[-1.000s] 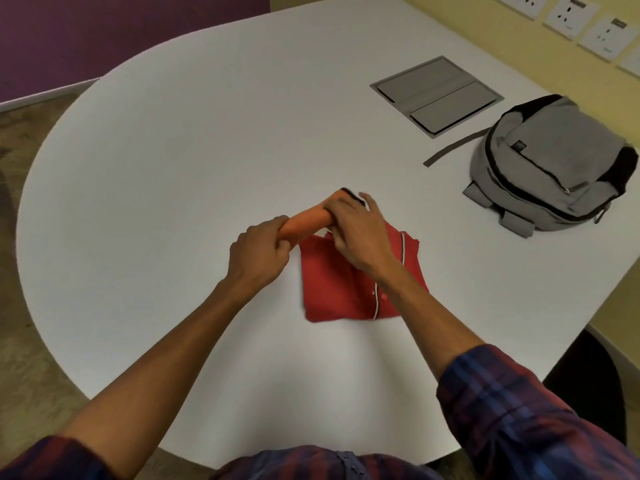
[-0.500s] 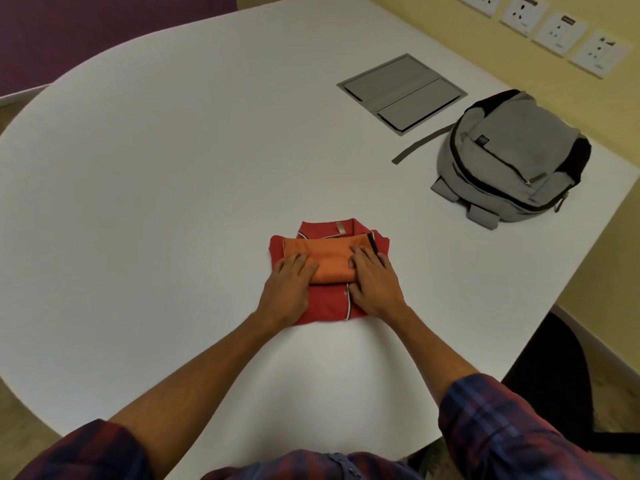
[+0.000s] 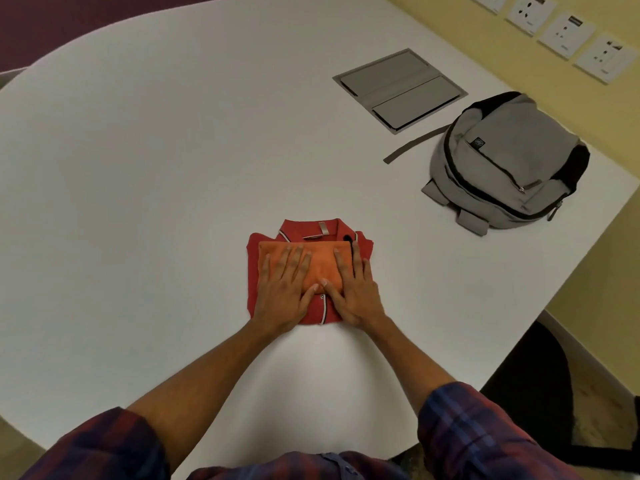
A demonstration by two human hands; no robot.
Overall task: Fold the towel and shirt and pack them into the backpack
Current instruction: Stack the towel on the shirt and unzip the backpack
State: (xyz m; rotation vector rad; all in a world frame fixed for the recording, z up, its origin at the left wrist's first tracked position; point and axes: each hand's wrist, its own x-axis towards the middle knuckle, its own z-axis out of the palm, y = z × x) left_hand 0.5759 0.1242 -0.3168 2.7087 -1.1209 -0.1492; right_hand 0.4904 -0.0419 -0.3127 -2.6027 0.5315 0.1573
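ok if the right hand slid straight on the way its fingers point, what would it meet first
The right hand lies flat on the towel, fingers pointing away from the person. Sliding on, it would cross the towel's far edge onto the shirt collar, then bare table. The backpack looks well off to the right.

towel [image 3: 320,263]: fuzzy cloth | shirt [image 3: 304,230]: knit cloth, perhaps | backpack [image 3: 502,161]: matt fabric | table [image 3: 173,168]: smooth matt

Orange towel [image 3: 320,265], red shirt [image 3: 304,230], grey/blk backpack [image 3: 502,161], white table [image 3: 173,168].
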